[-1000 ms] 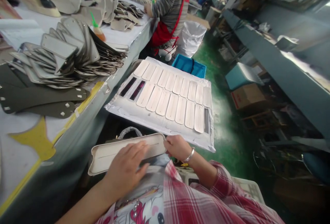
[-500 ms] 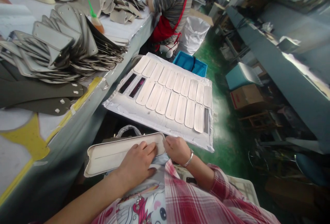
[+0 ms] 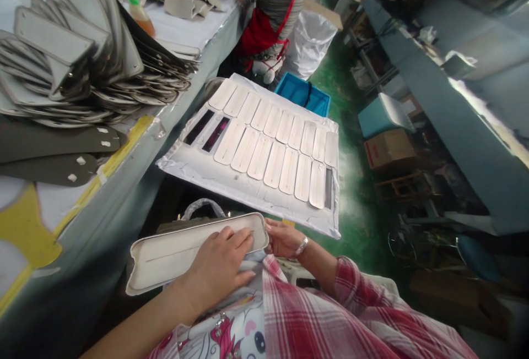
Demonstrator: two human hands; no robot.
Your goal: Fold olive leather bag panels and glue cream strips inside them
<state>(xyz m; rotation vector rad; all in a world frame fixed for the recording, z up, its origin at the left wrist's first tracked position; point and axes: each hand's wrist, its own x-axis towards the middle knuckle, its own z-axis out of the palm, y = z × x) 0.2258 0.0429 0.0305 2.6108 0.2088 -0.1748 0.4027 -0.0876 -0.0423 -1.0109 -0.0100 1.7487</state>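
A handbag [image 3: 167,227] lies tipped over at my lap, its long pale bottom panel [image 3: 165,257] facing up. That panel has rounded corners, a dark rim and a thin line along its middle. My left hand [image 3: 223,257] rests flat on the panel with its fingers stretched towards the right end. At that end, my right hand [image 3: 284,238] has its fingers bent against the rim; the fingertips are partly hidden. A plastic-wrapped handle [image 3: 202,203] loops out on the bag's far side.
In front stands a white-covered board [image 3: 231,183] with two rows of pale rounded strips [image 3: 278,163]. To the left, a long table [image 3: 182,28] bears stacked grey panels [image 3: 61,34] and a green-tipped bottle [image 3: 140,17]. A co-worker in a red apron [image 3: 258,37] sits beyond, near a blue crate [image 3: 301,97].
My right hand has turned and its fingers have shifted slightly down along the bag's end. My left hand stays on the panel. The view has moved a little.
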